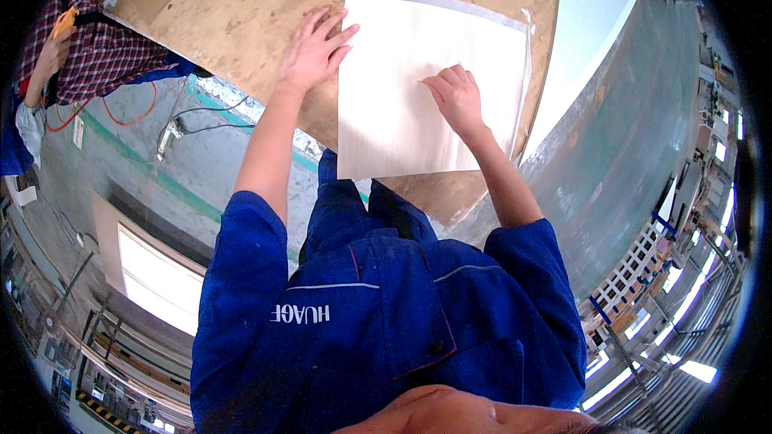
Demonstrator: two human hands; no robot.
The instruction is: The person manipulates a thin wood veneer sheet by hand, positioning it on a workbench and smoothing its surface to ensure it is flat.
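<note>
A white rectangular sheet (410,40) with a greyish strip along its far edge lies at the near end of a stained tan board (217,12). My left hand (316,55) rests palm down with fingers spread at the sheet's left edge, fingertips touching that edge and the board. My right hand (457,98) is on the middle of the sheet, its fingers curled and closed, thumb pointing left; whether anything is inside them is hidden.
At upper left a co-worker in a checked shirt (96,64) holds a yellow tool (64,22) above hoses and cables (193,125). A pale panel (587,12) lies right of the board, beside a long grey-green surface (611,145). A framed white panel (157,273) is at lower left.
</note>
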